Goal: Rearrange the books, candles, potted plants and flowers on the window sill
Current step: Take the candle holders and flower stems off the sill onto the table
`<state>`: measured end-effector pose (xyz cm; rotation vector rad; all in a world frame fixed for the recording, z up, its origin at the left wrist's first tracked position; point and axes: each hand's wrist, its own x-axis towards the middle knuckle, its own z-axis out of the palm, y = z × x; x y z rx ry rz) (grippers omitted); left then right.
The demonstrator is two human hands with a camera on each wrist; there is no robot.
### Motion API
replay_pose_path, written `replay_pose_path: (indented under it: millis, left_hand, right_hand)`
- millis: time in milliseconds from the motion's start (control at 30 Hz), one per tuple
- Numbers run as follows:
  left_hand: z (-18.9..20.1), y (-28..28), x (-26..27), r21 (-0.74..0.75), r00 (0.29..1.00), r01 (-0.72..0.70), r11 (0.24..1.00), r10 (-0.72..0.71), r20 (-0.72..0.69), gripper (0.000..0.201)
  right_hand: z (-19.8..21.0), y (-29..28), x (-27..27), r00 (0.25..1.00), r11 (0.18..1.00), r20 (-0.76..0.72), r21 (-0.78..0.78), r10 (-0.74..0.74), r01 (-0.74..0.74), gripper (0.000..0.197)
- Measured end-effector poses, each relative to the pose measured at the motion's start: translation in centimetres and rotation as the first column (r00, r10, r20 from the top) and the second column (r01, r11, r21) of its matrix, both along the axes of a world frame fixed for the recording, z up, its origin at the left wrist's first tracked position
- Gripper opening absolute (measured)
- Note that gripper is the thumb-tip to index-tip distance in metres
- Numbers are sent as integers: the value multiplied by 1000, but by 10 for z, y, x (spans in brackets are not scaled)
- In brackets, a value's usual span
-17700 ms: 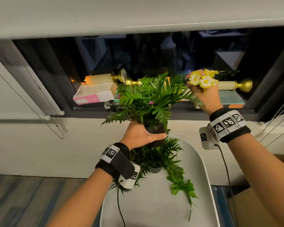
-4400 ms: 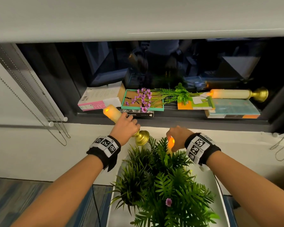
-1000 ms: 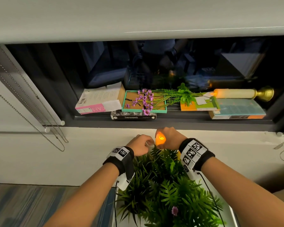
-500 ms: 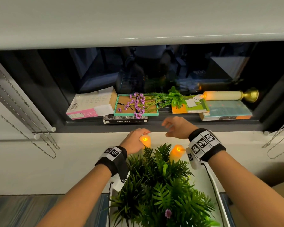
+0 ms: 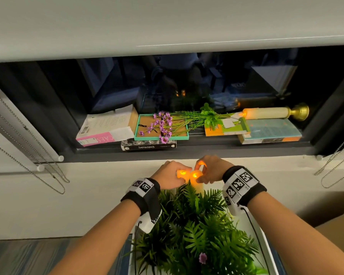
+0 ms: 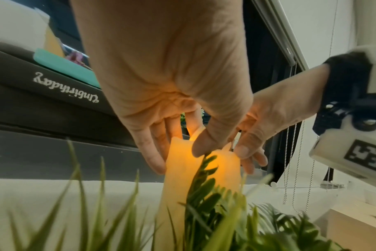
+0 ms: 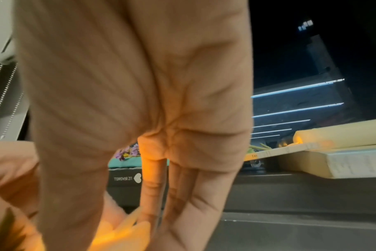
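Two lit cream candles stand upright side by side behind the potted ferns (image 5: 197, 225). My left hand (image 5: 175, 175) pinches the top of the left candle (image 5: 181, 173); in the left wrist view its thumb and fingers (image 6: 152, 158) wrap the left candle (image 6: 180, 169). My right hand (image 5: 204, 172) pinches the top of the right candle (image 5: 195, 176), with its thumb on the right candle (image 6: 225, 166). The right wrist view is blurred and shows the palm over a glowing candle top (image 7: 120, 236). A third candle (image 5: 266, 113) lies on the window sill (image 5: 207, 152).
On the sill lie a pink-and-white book (image 5: 107, 126), a teal frame (image 5: 139, 135) under purple flowers (image 5: 163, 124), a black book (image 5: 148, 147), an orange-green book (image 5: 224, 129) and a teal book (image 5: 272, 131). Blind chains (image 5: 28, 155) hang at both sides. The ferns stand on a white tray (image 5: 266, 247).
Half a second ago my right hand was off its candle, up near the sill. It has come back down onto the right candle, and the two candles now stand closer together.
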<state>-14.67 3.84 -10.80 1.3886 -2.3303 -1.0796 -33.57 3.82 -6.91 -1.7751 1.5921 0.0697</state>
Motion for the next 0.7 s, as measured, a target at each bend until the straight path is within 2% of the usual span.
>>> replay_pose_path:
  millis: [100,267,400,567,700]
  left_hand:
    - [-2,-1,1,33,1000,6,999,-6,10,43]
    - [0,-8,11,41,996,-73,997,71,53,61]
    - [7,-12,14,60,993,-116,991,113,45,63]
    - [3,-13,16,82,990,-131,988,125,69,64]
    - [3,-14,15,59,991,-124,991,121,50,67]
  right_hand:
    - [-5,-3,3,1000,1000,-20,19,1,0,41]
    - [-5,-2,-8,997,998,-69,-47,41,-45,59]
    - [-5,-2,-15,999,1000,-37,-3,24,-24,74]
    - [-7,-1,-19,990,997,-118,14,76,-75,80]
    - [-9,-2,-20,991,997,-107,1,74,-74,84]
